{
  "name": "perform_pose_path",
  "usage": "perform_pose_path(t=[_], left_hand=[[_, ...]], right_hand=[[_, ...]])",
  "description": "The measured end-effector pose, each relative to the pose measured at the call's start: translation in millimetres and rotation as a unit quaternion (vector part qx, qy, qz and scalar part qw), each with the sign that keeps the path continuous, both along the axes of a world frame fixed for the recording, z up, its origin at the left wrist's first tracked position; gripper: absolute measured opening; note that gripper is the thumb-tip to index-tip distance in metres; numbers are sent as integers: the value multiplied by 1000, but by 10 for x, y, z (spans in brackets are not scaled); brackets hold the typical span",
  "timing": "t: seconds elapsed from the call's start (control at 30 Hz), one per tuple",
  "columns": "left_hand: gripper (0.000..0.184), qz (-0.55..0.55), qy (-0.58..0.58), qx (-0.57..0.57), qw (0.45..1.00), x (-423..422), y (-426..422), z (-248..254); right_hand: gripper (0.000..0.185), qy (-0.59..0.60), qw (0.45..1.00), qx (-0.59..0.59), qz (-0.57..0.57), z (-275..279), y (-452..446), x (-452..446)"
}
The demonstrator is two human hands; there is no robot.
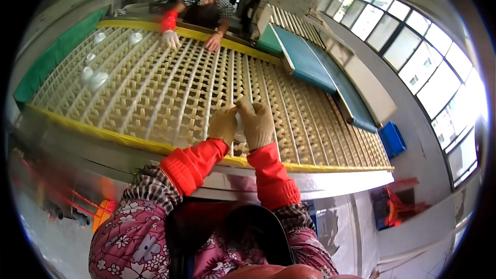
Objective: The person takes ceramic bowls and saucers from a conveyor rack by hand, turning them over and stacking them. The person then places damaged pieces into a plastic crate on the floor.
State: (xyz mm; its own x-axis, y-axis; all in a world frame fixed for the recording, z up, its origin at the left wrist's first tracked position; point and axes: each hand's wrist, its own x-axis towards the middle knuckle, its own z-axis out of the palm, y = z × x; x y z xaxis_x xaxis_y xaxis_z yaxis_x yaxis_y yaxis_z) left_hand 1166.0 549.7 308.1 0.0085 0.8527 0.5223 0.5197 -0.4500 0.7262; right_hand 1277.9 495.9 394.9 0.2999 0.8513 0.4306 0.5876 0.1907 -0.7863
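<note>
My left hand (223,124) and my right hand (256,124), both in tan work gloves, come together over the near side of a conveyor bed (155,93). Their fingers are closed around a small, clear, glass-like piece (239,130), which shows partly between the palms. Its exact kind is hidden by the gloves. Rows of beige pegs and pale rods make up the bed beneath both hands. Farther left on it sit several whitish, see-through glass-like pieces (98,80).
Across the bed stands a person (209,8) with one gloved hand (170,39) and one bare hand (213,42) at the yellow far edge. A blue belt conveyor (310,59) slopes at the right. A blue crate (392,139) sits beyond the bed's right end.
</note>
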Motion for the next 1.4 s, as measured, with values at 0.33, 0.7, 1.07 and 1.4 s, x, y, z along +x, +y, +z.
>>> perform_pose_path(t=[0.33, 0.7, 1.07, 1.4], left_hand=[[33, 173, -154, -152, 961, -441, -47, 134], [49, 166, -214, -46, 962, -800, -214, 613], [41, 158, -121, -60, 978, -654, -141, 483], [31, 36, -282, -134, 949, -633, -106, 495]], right_hand=[[38, 91, 984, 25, 152, -416, 424, -284], [47, 38, 976, -100, 188, -326, 509, -457], [36, -201, 944, -17, 261, -518, 510, -437], [23, -107, 936, -133, 307, -126, 289, 140]])
